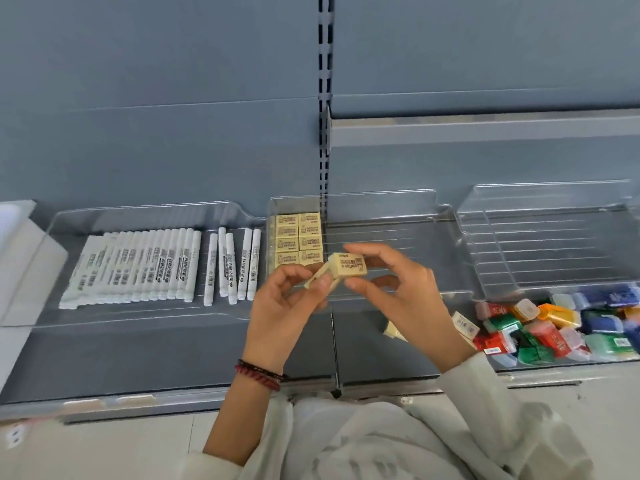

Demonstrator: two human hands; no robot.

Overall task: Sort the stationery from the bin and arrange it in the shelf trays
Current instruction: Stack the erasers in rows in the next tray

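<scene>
My right hand [408, 292] pinches a cream eraser [348, 265] between thumb and fingers, just in front of the middle clear tray [398, 216]. My left hand [287, 306] holds a second cream eraser [318, 276] that touches the first. Two columns of the same erasers [299, 239] lie at the left end of that tray. White markers [145, 268] fill the left tray [62, 216]. The right tray [554, 237] holds nothing I can see.
Loose cream erasers [464, 325] and a heap of coloured plastic boxes [561, 327] lie on the grey shelf [138, 358] at the right. A white carton [24, 265] stands at the far left. A slotted upright [324, 98] divides the back panel.
</scene>
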